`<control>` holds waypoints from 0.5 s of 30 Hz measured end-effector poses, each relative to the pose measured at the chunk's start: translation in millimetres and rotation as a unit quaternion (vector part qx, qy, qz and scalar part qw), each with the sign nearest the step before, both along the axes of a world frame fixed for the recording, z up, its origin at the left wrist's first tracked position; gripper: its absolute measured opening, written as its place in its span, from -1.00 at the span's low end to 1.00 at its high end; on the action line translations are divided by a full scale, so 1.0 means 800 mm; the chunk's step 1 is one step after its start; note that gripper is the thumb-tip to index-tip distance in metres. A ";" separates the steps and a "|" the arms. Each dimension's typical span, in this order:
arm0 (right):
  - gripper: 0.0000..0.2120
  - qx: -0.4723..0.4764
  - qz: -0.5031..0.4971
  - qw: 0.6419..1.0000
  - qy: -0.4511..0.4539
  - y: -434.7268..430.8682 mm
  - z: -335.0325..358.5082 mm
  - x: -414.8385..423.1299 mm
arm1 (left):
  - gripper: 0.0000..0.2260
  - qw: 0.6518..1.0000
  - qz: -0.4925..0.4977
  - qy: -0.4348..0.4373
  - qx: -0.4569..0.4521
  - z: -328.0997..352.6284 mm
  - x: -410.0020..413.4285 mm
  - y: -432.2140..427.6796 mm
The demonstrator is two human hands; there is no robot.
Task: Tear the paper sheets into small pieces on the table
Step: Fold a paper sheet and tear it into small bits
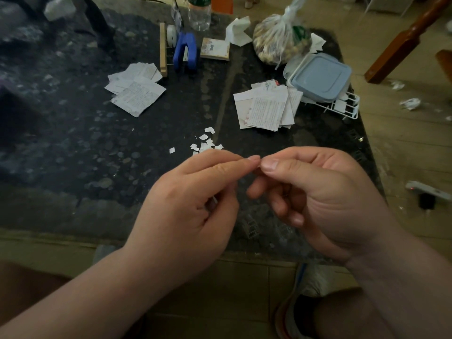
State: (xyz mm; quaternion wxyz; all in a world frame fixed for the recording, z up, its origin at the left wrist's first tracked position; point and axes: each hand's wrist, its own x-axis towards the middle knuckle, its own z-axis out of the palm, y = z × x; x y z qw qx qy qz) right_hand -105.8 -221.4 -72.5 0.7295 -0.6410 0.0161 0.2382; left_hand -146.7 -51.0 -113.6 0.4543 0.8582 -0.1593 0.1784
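My left hand (pixel 190 204) and my right hand (pixel 313 192) meet fingertip to fingertip above the near part of the dark table (pixel 97 155). Between thumbs and forefingers they pinch a tiny paper scrap, almost wholly hidden; a white sliver shows under my left fingers (pixel 215 199). Just beyond my fingers lies a small heap of torn white bits (pixel 204 143). A stack of written paper sheets (pixel 266 107) lies right of centre. Another loose pile of written sheets (pixel 137 88) lies at the left.
At the back stand a blue stapler (pixel 185 51), a wooden strip (pixel 163 48), a notepad (pixel 215 48), a plastic bottle (pixel 199 13) and a tied plastic bag (pixel 281 40). A blue-lidded box (pixel 320 75) rests on a white rack (pixel 342 107). Crumpled scraps litter the floor (pixel 411 104).
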 end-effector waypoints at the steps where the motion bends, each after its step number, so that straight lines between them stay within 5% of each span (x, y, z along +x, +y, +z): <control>1: -0.83 0.002 0.000 1.000 0.000 0.000 0.000 0.000 | -0.67 1.000 0.000 0.000 0.000 0.000 0.000 0.000; 15: -0.83 -0.004 0.001 1.000 -0.020 -0.002 -0.001 0.000 | -0.66 1.000 0.008 0.006 0.007 0.002 0.000 -0.001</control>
